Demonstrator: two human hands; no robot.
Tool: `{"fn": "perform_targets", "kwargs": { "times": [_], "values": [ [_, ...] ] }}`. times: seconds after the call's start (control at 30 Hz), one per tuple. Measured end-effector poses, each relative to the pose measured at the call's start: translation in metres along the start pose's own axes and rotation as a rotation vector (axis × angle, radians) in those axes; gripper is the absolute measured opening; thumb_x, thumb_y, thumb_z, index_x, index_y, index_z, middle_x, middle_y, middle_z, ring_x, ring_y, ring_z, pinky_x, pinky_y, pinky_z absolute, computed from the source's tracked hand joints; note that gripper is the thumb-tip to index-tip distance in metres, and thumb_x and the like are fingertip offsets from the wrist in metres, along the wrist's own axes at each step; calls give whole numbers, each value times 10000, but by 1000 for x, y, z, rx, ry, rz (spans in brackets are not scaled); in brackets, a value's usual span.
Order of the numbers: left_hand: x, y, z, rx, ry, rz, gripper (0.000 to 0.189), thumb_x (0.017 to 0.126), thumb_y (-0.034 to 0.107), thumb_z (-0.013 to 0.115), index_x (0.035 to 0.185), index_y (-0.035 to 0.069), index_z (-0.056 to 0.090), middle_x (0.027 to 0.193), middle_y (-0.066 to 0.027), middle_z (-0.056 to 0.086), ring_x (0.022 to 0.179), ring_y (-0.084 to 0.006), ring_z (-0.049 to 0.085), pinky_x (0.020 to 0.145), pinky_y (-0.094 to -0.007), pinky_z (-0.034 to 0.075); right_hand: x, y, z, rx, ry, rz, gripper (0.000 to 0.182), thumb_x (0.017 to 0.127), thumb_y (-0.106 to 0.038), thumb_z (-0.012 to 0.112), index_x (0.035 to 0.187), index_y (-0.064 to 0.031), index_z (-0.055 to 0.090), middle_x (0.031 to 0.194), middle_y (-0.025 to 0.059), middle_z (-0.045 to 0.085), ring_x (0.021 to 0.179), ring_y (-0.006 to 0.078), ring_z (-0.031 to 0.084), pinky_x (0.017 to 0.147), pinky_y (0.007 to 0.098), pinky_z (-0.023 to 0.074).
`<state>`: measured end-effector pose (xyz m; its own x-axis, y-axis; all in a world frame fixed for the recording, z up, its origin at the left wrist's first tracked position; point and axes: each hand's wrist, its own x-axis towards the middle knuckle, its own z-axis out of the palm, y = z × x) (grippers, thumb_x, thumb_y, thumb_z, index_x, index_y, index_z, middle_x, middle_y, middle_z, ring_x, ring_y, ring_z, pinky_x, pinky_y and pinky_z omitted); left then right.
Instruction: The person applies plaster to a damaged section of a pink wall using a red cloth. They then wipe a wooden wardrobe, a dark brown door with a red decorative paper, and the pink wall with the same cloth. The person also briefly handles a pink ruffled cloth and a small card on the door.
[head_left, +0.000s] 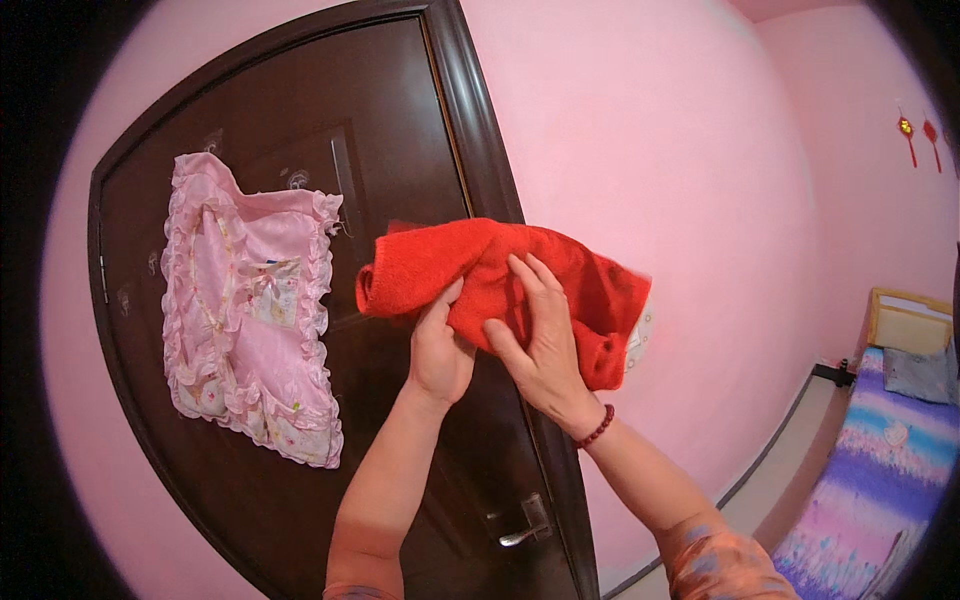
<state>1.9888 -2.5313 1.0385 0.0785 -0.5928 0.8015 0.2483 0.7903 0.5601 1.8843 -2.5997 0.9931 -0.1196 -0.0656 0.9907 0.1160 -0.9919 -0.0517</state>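
Observation:
A red towel-like cloth (480, 259) is bunched and partly rolled in the middle of the view, in front of the door frame and pink wall. My left hand (442, 360) grips its lower edge, the thumb over the fabric. Against the cloth's front lies my right hand (544, 345), fingers spread, a dark red bead bracelet (600, 426) on that wrist. Whether the right fingers grip any fabric is unclear. Behind the cloth's right end a pale dotted object (640, 337) shows in part.
A dark brown door (390, 97) with a metal handle (527, 525) stands ahead. On it hangs a frilled pink fabric organizer (281, 232). At the right are a bed with a colourful cover (862, 465), a grey pillow (919, 375) and red wall ornaments (907, 127).

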Motion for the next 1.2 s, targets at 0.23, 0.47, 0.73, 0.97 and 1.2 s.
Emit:
{"fn": "perform_targets", "kwargs": {
  "times": [0.23, 0.47, 0.73, 0.97, 1.2],
  "values": [
    [32, 16, -33, 203, -133, 118, 369, 920, 119, 580, 1278, 48, 521, 1288, -38, 543, 1202, -165, 500, 1068, -339, 336, 47, 42, 59, -402, 43, -164, 676, 859, -246, 635, 1445, -85, 340, 1492, 199, 285, 1300, 360, 361, 1040, 454, 341],
    [46, 17, -105, 1628, 1, 542, 563, 855, 193, 628, 1350, 6, 437, 1405, -160, 445, 1334, -284, 375, 1120, -424, 227, 78, 122, 104, -792, -64, -56, 786, 839, -421, 600, 1482, -117, 268, 1557, 223, 97, 1430, 379, 147, 1041, 696, 186],
    [55, 32, -132, 2112, 33, 735, 641, 808, 177, 634, 1391, 37, 408, 1471, -159, 364, 1386, -323, 297, 1146, -503, 147, 251, 147, 130, -732, 125, -333, 815, 785, -491, 641, 1433, -83, 364, 1534, 229, 170, 1414, 383, 181, 1021, 683, 235],
    [56, 33, -130, 2198, 86, 677, 642, 797, 224, 642, 1388, 95, 426, 1491, -156, 331, 1389, -315, 292, 1132, -528, 163, 394, 73, 191, -680, 141, -282, 789, 809, -687, 470, 1418, -187, 413, 1505, 126, 311, 1356, 351, 299, 1061, 651, 196],
    [58, 34, -136, 2195, 59, 634, 636, 785, 249, 674, 1369, 113, 461, 1483, -139, 347, 1361, -328, 330, 1092, -564, 221, 369, -28, 322, -352, -261, -713, 686, 861, -697, 362, 1452, -348, 360, 1575, 88, 194, 1445, 337, 163, 1140, 588, 93]
  ]
}}
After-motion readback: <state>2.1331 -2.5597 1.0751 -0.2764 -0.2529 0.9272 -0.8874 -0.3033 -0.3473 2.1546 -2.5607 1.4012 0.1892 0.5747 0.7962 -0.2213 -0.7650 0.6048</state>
